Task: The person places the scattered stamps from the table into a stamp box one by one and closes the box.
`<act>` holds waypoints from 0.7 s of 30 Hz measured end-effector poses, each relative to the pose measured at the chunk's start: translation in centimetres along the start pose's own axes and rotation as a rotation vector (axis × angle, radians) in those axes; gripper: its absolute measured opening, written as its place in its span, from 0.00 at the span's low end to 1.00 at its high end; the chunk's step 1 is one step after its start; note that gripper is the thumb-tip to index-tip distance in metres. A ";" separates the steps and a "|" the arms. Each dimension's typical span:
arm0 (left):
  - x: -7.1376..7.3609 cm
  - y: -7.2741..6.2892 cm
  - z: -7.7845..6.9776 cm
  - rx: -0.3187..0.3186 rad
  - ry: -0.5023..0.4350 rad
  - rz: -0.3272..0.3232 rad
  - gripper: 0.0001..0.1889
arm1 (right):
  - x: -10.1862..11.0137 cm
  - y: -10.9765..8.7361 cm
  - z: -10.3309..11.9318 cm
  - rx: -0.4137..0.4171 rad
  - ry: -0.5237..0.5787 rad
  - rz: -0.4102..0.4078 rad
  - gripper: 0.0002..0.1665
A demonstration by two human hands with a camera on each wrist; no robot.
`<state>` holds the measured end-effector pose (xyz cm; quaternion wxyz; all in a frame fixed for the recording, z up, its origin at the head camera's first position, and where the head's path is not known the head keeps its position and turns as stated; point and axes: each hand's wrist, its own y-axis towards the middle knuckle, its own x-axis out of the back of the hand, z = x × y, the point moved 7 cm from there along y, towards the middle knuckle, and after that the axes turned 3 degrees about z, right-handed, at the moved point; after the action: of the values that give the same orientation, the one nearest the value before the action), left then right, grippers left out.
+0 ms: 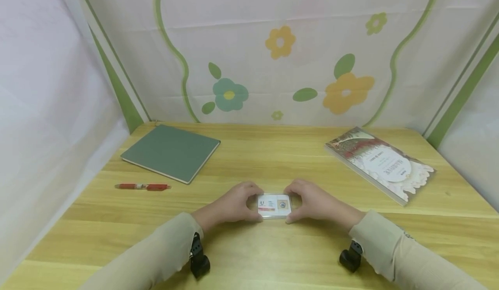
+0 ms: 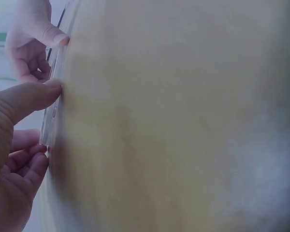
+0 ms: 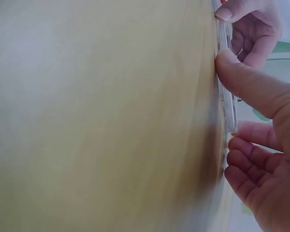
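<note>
A flat, clear-cased card holder (image 1: 274, 206) with a printed white card inside lies face up close over the table in the head view. At its left end, my left hand (image 1: 234, 203) pinches it between thumb and fingers. The opposite end is pinched likewise by my right hand (image 1: 315, 202). Seen edge-on in the left wrist view, the clear case (image 2: 50, 113) has a thumb against its near edge. From the right wrist, the same edge (image 3: 228, 104) shows the thumb pressing it and fingertips at its far corner.
A green notebook (image 1: 171, 151) lies at the back left, with a red pen (image 1: 142, 187) in front of it. On the right is a book with a patterned cover (image 1: 383, 164). Flowered cloth walls (image 1: 253, 17) enclose the wooden table (image 1: 269, 155).
</note>
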<state>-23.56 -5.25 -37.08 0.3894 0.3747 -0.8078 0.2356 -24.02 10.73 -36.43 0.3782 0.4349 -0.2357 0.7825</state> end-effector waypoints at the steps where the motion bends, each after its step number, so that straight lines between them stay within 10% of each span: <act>1: 0.0 0.0 0.0 0.005 -0.005 0.002 0.30 | 0.0 0.0 0.1 -0.005 0.003 0.001 0.35; 21: 1.0 -0.9 0.0 0.000 -0.077 -0.036 0.38 | 0.8 -1.2 0.4 -0.088 0.065 -0.027 0.45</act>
<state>-23.28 -6.24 -36.24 0.3620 0.3980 -0.8154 0.2138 -23.17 11.48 -35.53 0.4148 0.3955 -0.2516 0.7799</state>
